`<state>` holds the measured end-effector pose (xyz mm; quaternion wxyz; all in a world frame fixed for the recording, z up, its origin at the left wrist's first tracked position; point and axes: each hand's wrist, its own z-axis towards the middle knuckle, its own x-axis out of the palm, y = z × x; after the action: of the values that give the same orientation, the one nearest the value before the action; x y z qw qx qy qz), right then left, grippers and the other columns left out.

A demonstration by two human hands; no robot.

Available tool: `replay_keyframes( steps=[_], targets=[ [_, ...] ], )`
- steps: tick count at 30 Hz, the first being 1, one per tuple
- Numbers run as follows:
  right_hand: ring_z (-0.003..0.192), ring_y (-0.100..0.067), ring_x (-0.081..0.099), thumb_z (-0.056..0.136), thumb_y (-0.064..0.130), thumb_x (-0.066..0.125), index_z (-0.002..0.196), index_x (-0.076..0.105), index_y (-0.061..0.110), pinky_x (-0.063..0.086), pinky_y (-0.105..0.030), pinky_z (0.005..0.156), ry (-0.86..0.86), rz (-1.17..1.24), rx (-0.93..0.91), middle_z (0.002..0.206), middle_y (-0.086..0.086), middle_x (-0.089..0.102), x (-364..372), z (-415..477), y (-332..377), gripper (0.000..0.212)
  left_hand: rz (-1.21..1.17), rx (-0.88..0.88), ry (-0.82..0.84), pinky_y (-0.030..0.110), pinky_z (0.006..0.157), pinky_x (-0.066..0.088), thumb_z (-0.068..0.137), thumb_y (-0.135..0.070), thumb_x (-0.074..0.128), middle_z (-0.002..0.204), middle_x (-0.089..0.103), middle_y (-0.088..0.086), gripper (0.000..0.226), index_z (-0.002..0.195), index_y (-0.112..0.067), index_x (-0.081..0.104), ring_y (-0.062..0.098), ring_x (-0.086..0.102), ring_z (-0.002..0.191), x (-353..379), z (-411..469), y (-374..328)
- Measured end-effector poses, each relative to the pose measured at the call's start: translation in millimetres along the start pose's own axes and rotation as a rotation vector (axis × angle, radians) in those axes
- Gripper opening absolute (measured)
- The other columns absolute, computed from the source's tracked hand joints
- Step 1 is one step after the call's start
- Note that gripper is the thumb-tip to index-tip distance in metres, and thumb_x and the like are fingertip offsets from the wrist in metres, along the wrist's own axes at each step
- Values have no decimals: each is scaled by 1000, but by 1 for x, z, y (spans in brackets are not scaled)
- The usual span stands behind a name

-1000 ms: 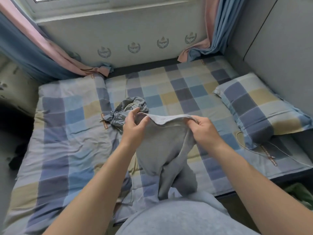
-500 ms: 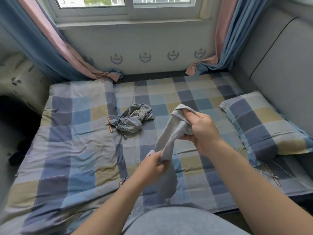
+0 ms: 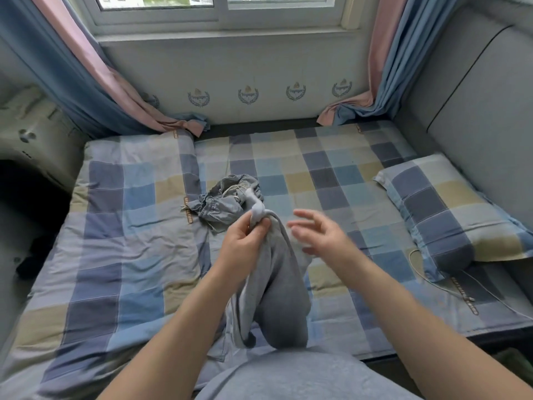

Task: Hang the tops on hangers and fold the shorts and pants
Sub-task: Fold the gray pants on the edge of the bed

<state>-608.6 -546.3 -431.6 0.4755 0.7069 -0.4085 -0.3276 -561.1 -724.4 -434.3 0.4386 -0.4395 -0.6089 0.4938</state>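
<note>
From the head view, a bed (image 3: pixel 115 226) with a checked blue, grey and tan sheet fills the space below a window (image 3: pixel 219 7) hung with blue-and-pink curtains (image 3: pixel 72 67). A matching pillow (image 3: pixel 444 215) lies at the right. The left hand (image 3: pixel 245 243) pinches grey pants (image 3: pixel 277 290) hanging above the bed's near edge. The right hand (image 3: pixel 317 235) hovers beside them with its fingers spread. Crumpled shorts (image 3: pixel 227 203) lie mid-bed.
</note>
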Motion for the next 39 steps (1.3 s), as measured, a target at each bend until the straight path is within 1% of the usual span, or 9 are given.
replay_keyframes(
  steps=[4, 7, 10, 16, 21, 28, 31, 34, 39],
  targets=[
    [111, -11, 66, 85, 23, 78, 122, 62, 25, 54, -31, 93, 186, -140, 82, 116, 5, 72, 31, -9, -41, 40, -46, 18, 10, 37, 83, 49, 101, -7, 53, 86, 66, 6, 15, 99, -9, 68, 17, 60, 84, 8, 0, -19],
    [109, -23, 66, 92, 21, 64, 102, 68, 25, 53, -46, 95, 84, -288, 86, 110, -4, 73, 36, -5, -59, 12, -8, 50, 29, 24, 73, 45, 101, -9, 55, 83, 61, 3, 15, 96, -11, 68, 10, 54, 79, 4, -1, -26],
    [96, -34, 66, 99, 12, 52, 84, 66, 10, 53, -43, 80, -10, -489, 102, 93, -15, 72, 21, -2, -63, 20, 100, 92, -22, 16, 72, 44, 100, -9, 58, 87, 61, 0, 15, 96, -14, 71, 4, 54, 79, -9, 2, -28],
    [67, -23, 44, 100, 9, 47, 61, 41, 19, 27, -36, 59, -86, -639, 15, 60, 3, 44, 1, -2, -54, 40, 185, -31, -241, 34, 81, 56, 97, -14, 65, 105, 73, 5, 23, 119, -19, 67, 16, 67, 96, -36, 8, -14],
    [66, -20, 49, 105, 17, 50, 79, 63, -2, 38, -37, 63, -176, -277, -49, 66, -5, 55, -1, -2, -38, 35, 530, 53, -162, 34, 106, 47, 89, -25, 75, 134, 58, -3, 52, 137, -23, 55, 11, 54, 124, -33, -1, -5],
    [83, -30, 72, 104, 24, 53, 90, 75, 13, 61, -49, 72, -264, 72, -114, 88, -17, 75, -1, -6, 3, 28, 549, -114, 335, 22, 80, 55, 75, -50, 81, 104, 66, -16, 45, 110, -33, 58, -2, 65, 92, 7, -33, 13],
    [88, -35, 74, 104, 24, 53, 96, 74, 9, 62, -49, 70, -292, 202, -89, 96, -22, 74, -1, -6, 11, 27, 682, -115, 291, 37, 77, 54, 81, -40, 69, 95, 69, -9, 28, 102, -25, 59, 11, 64, 87, 13, -32, 24],
    [92, -32, 74, 105, 19, 51, 106, 70, 7, 62, -40, 71, -195, 281, -77, 103, -21, 74, 1, -9, 12, 23, 512, -43, 234, 26, 68, 49, 82, -17, 57, 84, 72, -13, 14, 90, -22, 68, 4, 62, 77, 8, -23, 28],
    [123, -8, 58, 91, 33, 68, 135, 54, 28, 50, -22, 95, 138, -110, -54, 136, 2, 60, -6, -20, -1, 46, 50, -262, -81, 24, 63, 56, 94, -5, 64, 79, 77, -1, 16, 86, -14, 73, 14, 72, 74, -3, -15, 31]
  ],
)
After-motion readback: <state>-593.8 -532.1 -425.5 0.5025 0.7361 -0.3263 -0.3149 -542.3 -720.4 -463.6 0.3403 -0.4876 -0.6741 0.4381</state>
